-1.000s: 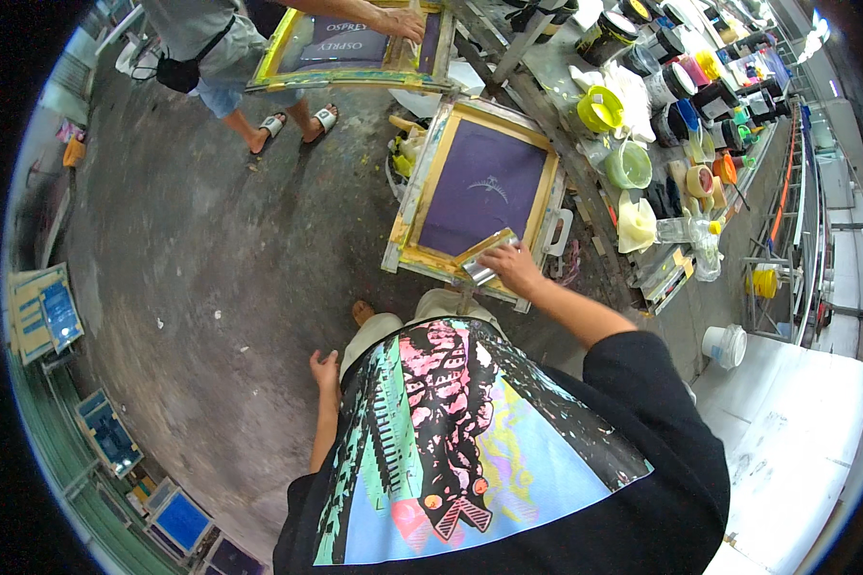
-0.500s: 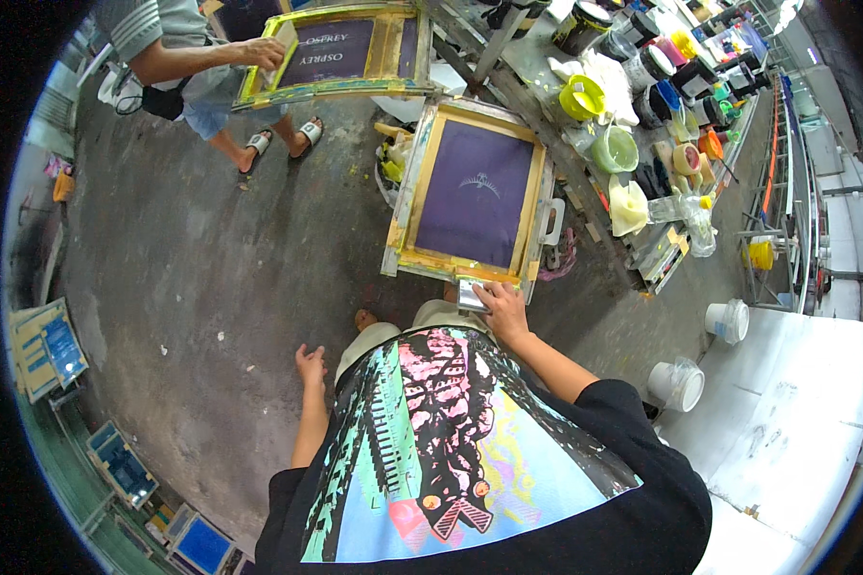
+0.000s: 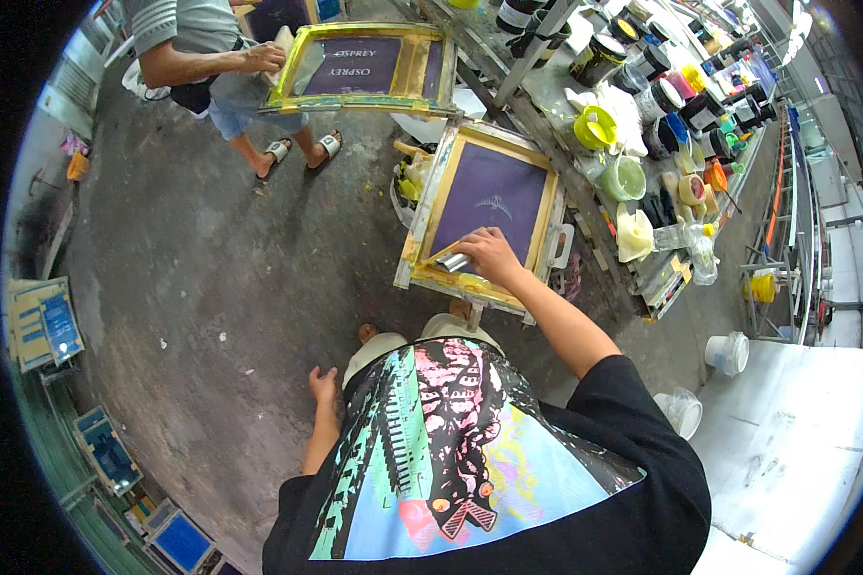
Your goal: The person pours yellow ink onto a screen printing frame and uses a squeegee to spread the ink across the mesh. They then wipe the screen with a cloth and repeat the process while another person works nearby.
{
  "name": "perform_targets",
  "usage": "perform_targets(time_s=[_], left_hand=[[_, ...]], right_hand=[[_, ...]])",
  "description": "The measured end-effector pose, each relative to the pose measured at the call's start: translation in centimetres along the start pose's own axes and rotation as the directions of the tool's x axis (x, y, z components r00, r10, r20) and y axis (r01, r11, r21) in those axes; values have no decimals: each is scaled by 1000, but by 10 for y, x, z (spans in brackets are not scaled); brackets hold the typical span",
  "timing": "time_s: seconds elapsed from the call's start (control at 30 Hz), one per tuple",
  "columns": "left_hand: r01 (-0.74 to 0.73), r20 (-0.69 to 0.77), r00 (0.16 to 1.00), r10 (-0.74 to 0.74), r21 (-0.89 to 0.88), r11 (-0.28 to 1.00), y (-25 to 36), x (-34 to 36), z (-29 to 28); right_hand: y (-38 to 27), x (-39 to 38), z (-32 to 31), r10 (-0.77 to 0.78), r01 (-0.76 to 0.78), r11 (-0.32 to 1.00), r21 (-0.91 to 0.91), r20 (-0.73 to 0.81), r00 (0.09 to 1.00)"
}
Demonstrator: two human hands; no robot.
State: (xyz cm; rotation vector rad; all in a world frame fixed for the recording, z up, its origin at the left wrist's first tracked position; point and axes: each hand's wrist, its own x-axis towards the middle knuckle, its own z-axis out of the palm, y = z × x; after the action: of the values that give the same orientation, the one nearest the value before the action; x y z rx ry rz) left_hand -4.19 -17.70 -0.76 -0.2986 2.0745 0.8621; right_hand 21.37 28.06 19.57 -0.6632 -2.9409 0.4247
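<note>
My right hand (image 3: 489, 253) grips a small silver squeegee (image 3: 455, 262) over the near end of a screen-printing frame. That screen frame (image 3: 419, 238) has yellowish taped borders and a purple mesh (image 3: 479, 187) with a pale winged design. The squeegee is tilted, and I cannot tell whether its edge touches the mesh. My left hand (image 3: 324, 384) hangs low by my left side, fingers loosely apart with nothing in them.
At the far left, another person's hand (image 3: 264, 57) holds a pale squeegee at a second screen frame (image 3: 448, 72). A workbench crowded with ink tubs, a yellow bowl (image 3: 595, 126) and a green bowl (image 3: 624, 178) stands right. White buckets (image 3: 727, 353) sit on the right.
My right hand has carried the squeegee from the frame's near edge up and forward over its near end, tilting it. My left hand still hangs beside me. The view has shifted slightly.
</note>
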Motion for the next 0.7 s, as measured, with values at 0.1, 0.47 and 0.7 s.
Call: perform_targets(time_s=[0.1,0.47,0.7], left_hand=[[-32,-16,999,31,-58,998,0,-13,3],[-59,-10,998,58,-81,995,-9,-24,16],[-135,6,991,136,-54,989,10,-16,32]], right_hand=[[7,28,17,-134,139,988,-65,80,988],[19,56,39,-318,358,927,-113,270,909],[53,19,30,-376,408,910,-75,265,888]])
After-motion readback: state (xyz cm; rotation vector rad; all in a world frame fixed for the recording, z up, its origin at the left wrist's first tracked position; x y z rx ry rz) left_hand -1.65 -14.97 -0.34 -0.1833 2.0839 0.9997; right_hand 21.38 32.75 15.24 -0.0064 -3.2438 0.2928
